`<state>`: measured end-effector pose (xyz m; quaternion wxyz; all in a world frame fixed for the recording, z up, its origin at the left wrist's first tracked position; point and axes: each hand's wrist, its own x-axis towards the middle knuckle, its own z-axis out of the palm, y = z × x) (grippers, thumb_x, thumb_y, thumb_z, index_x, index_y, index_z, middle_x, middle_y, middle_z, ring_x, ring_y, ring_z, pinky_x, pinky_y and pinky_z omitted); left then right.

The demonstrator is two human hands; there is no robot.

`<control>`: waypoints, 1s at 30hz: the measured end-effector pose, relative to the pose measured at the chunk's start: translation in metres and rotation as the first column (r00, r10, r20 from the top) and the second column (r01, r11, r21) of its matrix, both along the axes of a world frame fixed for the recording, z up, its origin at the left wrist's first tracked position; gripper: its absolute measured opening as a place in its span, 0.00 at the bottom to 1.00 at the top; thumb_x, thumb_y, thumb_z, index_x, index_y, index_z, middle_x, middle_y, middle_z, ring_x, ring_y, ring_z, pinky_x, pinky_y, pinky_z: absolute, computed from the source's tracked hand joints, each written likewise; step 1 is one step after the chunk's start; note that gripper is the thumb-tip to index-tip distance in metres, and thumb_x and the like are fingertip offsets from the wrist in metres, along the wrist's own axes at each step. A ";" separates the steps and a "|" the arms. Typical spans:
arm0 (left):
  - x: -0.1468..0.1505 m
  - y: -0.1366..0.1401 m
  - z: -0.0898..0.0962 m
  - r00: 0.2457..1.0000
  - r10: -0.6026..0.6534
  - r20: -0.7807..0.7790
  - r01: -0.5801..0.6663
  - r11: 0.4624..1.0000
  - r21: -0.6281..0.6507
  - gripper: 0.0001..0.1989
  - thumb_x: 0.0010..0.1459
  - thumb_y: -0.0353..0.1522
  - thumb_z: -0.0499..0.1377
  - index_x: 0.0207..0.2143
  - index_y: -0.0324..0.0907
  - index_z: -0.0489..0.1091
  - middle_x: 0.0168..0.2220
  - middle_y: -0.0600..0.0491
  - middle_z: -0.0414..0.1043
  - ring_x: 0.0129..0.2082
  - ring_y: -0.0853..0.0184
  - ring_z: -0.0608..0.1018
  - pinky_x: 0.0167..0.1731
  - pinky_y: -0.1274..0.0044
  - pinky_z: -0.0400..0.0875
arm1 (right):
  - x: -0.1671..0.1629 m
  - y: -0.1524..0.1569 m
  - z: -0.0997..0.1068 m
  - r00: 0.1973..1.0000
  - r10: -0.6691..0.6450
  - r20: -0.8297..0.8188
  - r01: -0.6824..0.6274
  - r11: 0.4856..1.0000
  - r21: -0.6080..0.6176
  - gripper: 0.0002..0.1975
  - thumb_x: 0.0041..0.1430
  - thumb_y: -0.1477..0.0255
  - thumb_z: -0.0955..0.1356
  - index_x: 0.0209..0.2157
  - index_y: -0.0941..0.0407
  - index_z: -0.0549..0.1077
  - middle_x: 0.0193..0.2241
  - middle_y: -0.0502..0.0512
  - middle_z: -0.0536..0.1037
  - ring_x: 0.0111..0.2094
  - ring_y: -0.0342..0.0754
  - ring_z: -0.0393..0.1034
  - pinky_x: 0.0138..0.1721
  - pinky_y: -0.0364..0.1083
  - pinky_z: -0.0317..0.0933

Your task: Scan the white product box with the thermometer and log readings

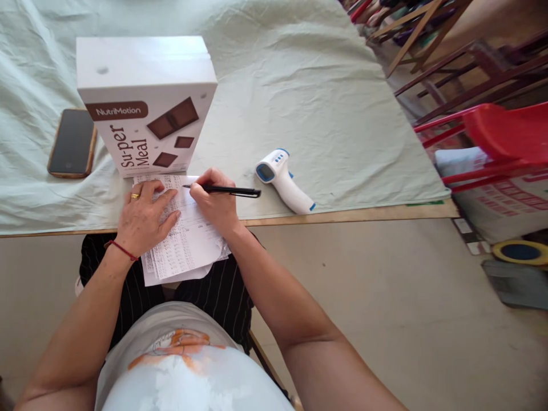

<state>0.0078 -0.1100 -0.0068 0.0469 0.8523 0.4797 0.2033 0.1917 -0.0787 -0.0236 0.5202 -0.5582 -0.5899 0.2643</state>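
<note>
Several stacked sheets of paper [180, 251], covered with rows of small handwriting, lie over the table's front edge and stick out above my lap. My left hand [148, 214] rests flat on their left side, fingers spread; it wears a ring and a red wrist cord. In my right hand [216, 205] is a black pen [231, 190], its tip at the paper's upper part and its back end pointing right. A white box [171, 131] with "NutriMotion Super Meal" print stands upright just behind the papers.
A phone [72, 142] lies left of the box. A white and blue infrared thermometer [285, 180] lies right of my right hand. Pale green cloth [321, 103] covers the table. A red plastic chair [505, 134] and wooden frames [411, 40] stand off to the right.
</note>
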 end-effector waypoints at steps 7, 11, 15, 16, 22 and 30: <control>0.001 -0.001 0.000 1.000 0.009 0.019 -0.009 1.000 -0.020 0.19 0.66 0.36 0.60 0.57 0.42 0.75 0.54 0.40 0.71 0.56 0.46 0.73 0.58 0.54 0.69 | 0.001 -0.001 0.001 1.000 0.004 0.005 -0.004 1.000 -0.009 0.07 0.50 0.74 0.65 0.21 0.51 0.62 0.19 0.43 0.65 0.24 0.42 0.59 0.30 0.45 0.60; 0.001 -0.001 0.000 1.000 0.013 -0.002 -0.013 1.000 -0.020 0.19 0.67 0.37 0.59 0.57 0.42 0.75 0.54 0.40 0.72 0.56 0.47 0.73 0.58 0.55 0.69 | 0.001 -0.001 0.001 1.000 -0.013 0.005 0.013 1.000 -0.017 0.08 0.50 0.74 0.65 0.22 0.51 0.62 0.19 0.43 0.65 0.25 0.42 0.59 0.30 0.45 0.61; 0.001 -0.001 0.000 1.000 0.021 0.002 -0.020 0.999 -0.030 0.18 0.67 0.37 0.59 0.57 0.43 0.75 0.55 0.40 0.71 0.56 0.47 0.73 0.58 0.54 0.69 | 0.001 0.000 0.001 1.000 -0.021 -0.018 0.020 0.999 -0.040 0.07 0.51 0.73 0.65 0.22 0.51 0.63 0.19 0.43 0.66 0.25 0.42 0.59 0.30 0.45 0.61; 0.001 -0.001 0.000 1.000 0.021 0.004 -0.020 0.999 -0.031 0.18 0.67 0.37 0.59 0.57 0.43 0.75 0.55 0.40 0.71 0.56 0.47 0.73 0.58 0.54 0.69 | 0.001 0.000 0.001 1.000 -0.014 -0.022 0.013 0.999 -0.041 0.07 0.51 0.73 0.65 0.22 0.51 0.64 0.19 0.43 0.66 0.25 0.42 0.59 0.30 0.45 0.61; 0.001 -0.001 0.001 1.000 0.015 -0.010 -0.015 0.999 -0.033 0.19 0.68 0.37 0.59 0.58 0.42 0.75 0.54 0.40 0.71 0.57 0.47 0.73 0.58 0.54 0.69 | 0.001 0.000 0.001 1.000 0.010 0.000 -0.010 0.999 -0.043 0.07 0.52 0.74 0.65 0.23 0.51 0.63 0.20 0.43 0.66 0.25 0.42 0.59 0.32 0.45 0.62; 0.001 -0.001 0.001 1.000 0.009 0.003 -0.009 1.000 -0.019 0.19 0.67 0.36 0.59 0.58 0.41 0.75 0.54 0.39 0.71 0.56 0.46 0.73 0.57 0.54 0.70 | 0.001 -0.001 0.001 1.000 0.010 -0.006 -0.010 0.999 -0.040 0.07 0.52 0.74 0.65 0.23 0.52 0.64 0.20 0.43 0.65 0.25 0.42 0.59 0.32 0.46 0.62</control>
